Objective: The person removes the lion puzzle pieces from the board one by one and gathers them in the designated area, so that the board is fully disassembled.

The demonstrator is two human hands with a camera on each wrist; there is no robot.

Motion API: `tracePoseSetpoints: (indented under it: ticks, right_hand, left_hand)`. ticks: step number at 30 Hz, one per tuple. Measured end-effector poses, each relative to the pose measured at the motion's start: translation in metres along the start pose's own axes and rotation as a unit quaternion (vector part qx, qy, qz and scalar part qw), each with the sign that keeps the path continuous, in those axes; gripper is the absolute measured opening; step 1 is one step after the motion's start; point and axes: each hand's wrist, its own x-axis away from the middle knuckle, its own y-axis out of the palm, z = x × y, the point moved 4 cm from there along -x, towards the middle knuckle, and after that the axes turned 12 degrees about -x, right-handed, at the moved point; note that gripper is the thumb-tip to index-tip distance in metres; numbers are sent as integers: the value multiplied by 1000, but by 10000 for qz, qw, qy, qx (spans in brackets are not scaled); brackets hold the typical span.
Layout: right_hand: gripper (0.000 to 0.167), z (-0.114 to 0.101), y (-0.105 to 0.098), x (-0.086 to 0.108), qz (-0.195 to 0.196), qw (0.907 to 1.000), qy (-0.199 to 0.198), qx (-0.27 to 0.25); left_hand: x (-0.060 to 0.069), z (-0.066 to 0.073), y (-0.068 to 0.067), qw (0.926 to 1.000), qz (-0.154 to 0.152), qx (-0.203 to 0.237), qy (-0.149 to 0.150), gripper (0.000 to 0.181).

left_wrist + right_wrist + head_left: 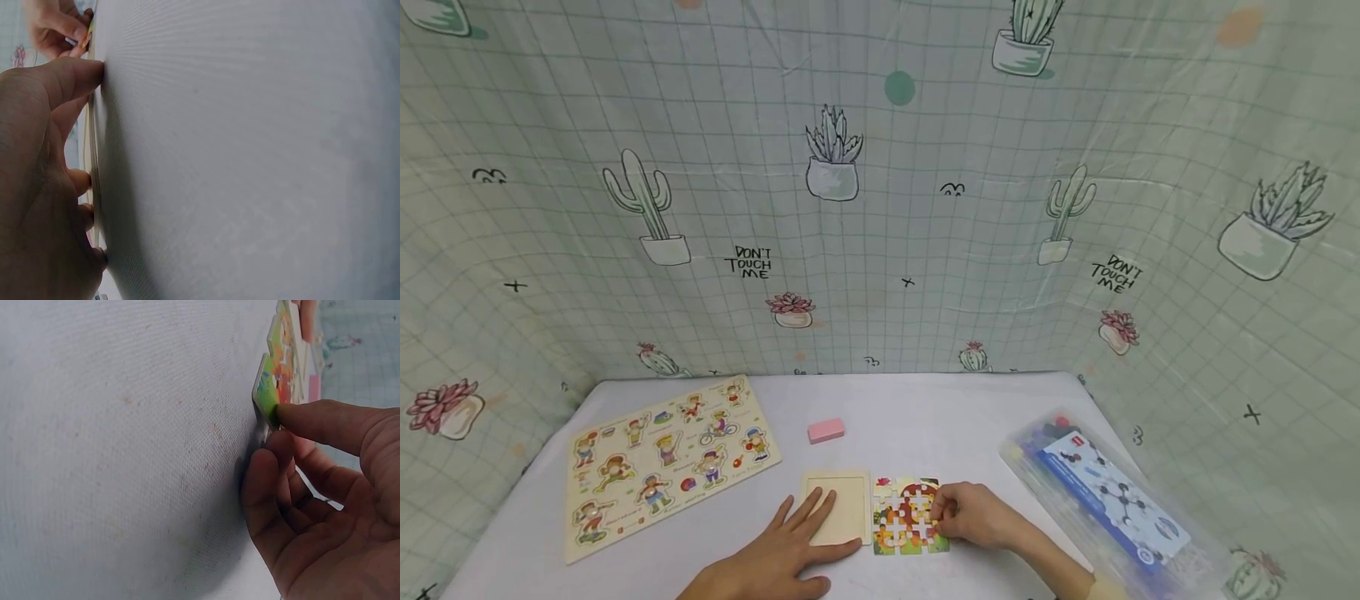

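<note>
My left hand (pixel 778 557) lies with fingers spread over a square wooden tray (pixel 848 510), its fingertips resting on the tray. Just right of the tray lies a small colourful jigsaw puzzle (pixel 891 546) of several pieces, with gaps showing between some of them. At the puzzle's right edge, my right hand (pixel 973 515) pinches a piece between thumb and curled fingers. In the right wrist view this green-edged puzzle piece (pixel 267 394) looks slightly tilted against the cloth. The fingers partly hide the puzzle's right side.
A large wooden board with cartoon figures (pixel 662 462) lies to the left. Behind the tray sits a pink block (pixel 826 431). On the right is a clear plastic case with a blue and white label (pixel 1116 500). A patterned cloth (pixel 880 250) hangs behind the white table.
</note>
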Motion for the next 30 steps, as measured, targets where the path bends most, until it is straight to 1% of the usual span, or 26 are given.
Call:
tracePoseSetpoints:
  ticks: [5, 20, 30]
  right_hand:
    - [8, 1, 0, 0, 12, 10000, 18, 78]
    - [10, 1, 1, -1, -78, 9999, 74, 89]
    - [11, 2, 2, -2, -56, 9999, 75, 90]
  left_hand:
    - [0, 0, 0, 10000, 1, 17, 2, 49]
    - [1, 1, 0, 10000, 15, 23, 29, 49]
    - [1, 1, 0, 9999, 45, -113, 6, 49]
